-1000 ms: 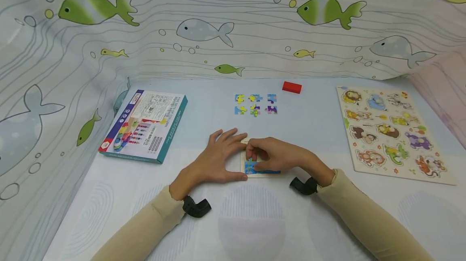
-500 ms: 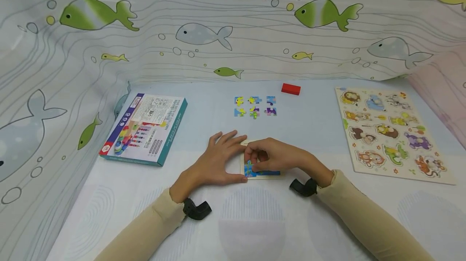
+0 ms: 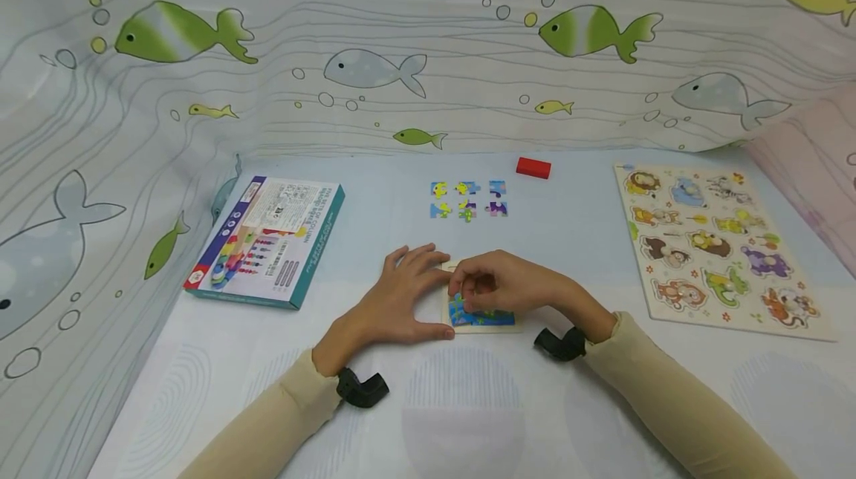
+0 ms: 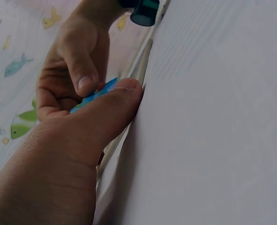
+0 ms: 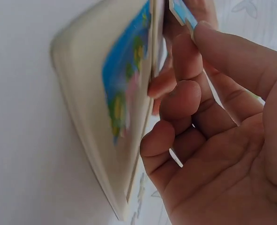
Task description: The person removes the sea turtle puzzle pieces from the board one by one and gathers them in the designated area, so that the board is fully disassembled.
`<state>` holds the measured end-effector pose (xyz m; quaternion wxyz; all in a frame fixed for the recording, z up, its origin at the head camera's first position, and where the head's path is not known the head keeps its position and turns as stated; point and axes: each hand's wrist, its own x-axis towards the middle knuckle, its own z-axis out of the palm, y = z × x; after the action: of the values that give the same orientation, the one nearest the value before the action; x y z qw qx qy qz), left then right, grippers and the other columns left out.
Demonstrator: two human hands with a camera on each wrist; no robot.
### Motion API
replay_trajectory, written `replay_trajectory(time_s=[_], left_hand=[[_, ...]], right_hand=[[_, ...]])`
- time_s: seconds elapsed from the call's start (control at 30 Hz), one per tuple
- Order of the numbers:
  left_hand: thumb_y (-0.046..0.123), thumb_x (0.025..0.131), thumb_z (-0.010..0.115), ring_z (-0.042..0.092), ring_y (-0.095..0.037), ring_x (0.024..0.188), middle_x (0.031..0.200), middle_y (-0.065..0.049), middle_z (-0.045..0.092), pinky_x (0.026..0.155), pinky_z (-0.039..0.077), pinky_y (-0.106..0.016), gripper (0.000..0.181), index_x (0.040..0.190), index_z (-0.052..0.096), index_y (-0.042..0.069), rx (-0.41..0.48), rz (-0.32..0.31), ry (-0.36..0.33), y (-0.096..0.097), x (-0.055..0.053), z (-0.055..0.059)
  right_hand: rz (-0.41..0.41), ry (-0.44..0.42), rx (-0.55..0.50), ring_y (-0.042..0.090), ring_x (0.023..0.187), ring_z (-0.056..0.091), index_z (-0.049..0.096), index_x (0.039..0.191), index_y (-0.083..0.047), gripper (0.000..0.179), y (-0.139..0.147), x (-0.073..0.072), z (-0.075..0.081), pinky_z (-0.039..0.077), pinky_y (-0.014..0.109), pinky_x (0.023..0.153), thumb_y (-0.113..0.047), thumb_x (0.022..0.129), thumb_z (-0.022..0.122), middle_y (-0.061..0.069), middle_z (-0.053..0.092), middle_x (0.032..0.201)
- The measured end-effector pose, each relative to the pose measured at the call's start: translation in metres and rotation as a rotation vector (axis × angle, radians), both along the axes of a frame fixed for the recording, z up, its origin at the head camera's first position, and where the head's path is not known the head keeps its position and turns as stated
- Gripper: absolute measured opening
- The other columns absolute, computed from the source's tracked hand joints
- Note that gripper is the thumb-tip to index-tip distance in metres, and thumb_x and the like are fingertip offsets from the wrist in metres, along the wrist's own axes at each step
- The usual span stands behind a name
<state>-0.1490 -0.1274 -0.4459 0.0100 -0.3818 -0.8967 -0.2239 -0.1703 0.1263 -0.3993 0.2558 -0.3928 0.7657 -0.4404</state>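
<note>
From where I stand, the left hand (image 3: 404, 297) lies with its fingers spread, gripping nothing that I can see, thumb at the near corner of a small puzzle tray (image 3: 487, 330); the right hand (image 3: 508, 282) pinches a blue puzzle piece (image 5: 183, 13) between thumb and forefinger over the tray, its other fingers curled; six loose pieces (image 3: 467, 209) sit beyond in two rows (a red block (image 3: 533, 168) lies just past them).
</note>
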Motion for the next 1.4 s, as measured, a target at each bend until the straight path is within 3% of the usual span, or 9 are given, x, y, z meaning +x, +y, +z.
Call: replay_trajectory(time_s=[0.3,0.53,0.7,0.9,1.1,1.4], left_hand=[[0.066,0.077,0.075,0.029,-0.03,0.153,0.153,-0.002,0.047,0.12,0.015,-0.062,0.074,0.138,0.061,0.027,-0.002,0.009,-0.009,-0.003,0.003,-0.003],[0.069,0.077,0.074,0.033,-0.029,0.15,0.151,0.0,0.049,0.12,0.015,-0.062,0.072,0.136,0.062,0.029,-0.002,0.011,0.001,-0.004,0.004,-0.004],[0.07,0.077,0.073,0.037,-0.025,0.144,0.15,0.0,0.049,0.119,0.017,-0.061,0.073,0.137,0.062,0.03,-0.012,0.003,0.024,-0.003,0.004,-0.003],[0.069,0.077,0.073,0.037,-0.022,0.141,0.15,0.0,0.049,0.118,0.018,-0.06,0.072,0.136,0.062,0.03,-0.018,0.0,0.029,-0.002,0.005,-0.002],[0.068,0.078,0.073,0.038,-0.022,0.14,0.148,-0.001,0.05,0.117,0.02,-0.06,0.07,0.136,0.063,0.03,-0.012,-0.014,0.043,0.0,0.004,-0.003],[0.069,0.079,0.072,0.037,-0.021,0.142,0.15,0.001,0.049,0.119,0.018,-0.06,0.071,0.137,0.062,0.03,-0.026,-0.014,0.028,0.002,0.002,0.002]], right_hand=[[-0.077,0.006,-0.028,0.015,0.072,0.056,0.069,0.112,-0.01,0.018,0.006,-0.011,-0.001,0.046,0.021,0.065,-0.009,0.095,0.071,0.003,0.067,0.087],[-0.201,0.043,-0.019,0.017,0.078,0.058,0.07,0.112,-0.009,0.022,0.011,-0.022,-0.005,0.047,0.021,0.072,-0.009,0.091,0.076,0.002,0.069,0.087],[-0.279,0.075,-0.008,0.018,0.077,0.058,0.071,0.111,-0.007,0.021,0.013,-0.031,-0.006,0.047,0.021,0.069,-0.008,0.091,0.075,0.004,0.069,0.086],[-0.314,0.148,0.047,0.018,0.076,0.058,0.07,0.11,-0.008,0.017,-0.002,-0.05,-0.002,0.046,0.023,0.07,-0.008,0.093,0.072,0.003,0.068,0.084],[-0.346,0.155,0.131,0.018,0.078,0.058,0.07,0.114,-0.008,0.022,-0.017,-0.068,-0.004,0.048,0.028,0.074,-0.011,0.093,0.073,0.003,0.068,0.085],[-0.383,0.126,0.218,0.019,0.081,0.056,0.072,0.117,-0.015,0.024,-0.025,-0.078,-0.006,0.046,0.029,0.074,-0.014,0.094,0.072,0.004,0.068,0.087]])
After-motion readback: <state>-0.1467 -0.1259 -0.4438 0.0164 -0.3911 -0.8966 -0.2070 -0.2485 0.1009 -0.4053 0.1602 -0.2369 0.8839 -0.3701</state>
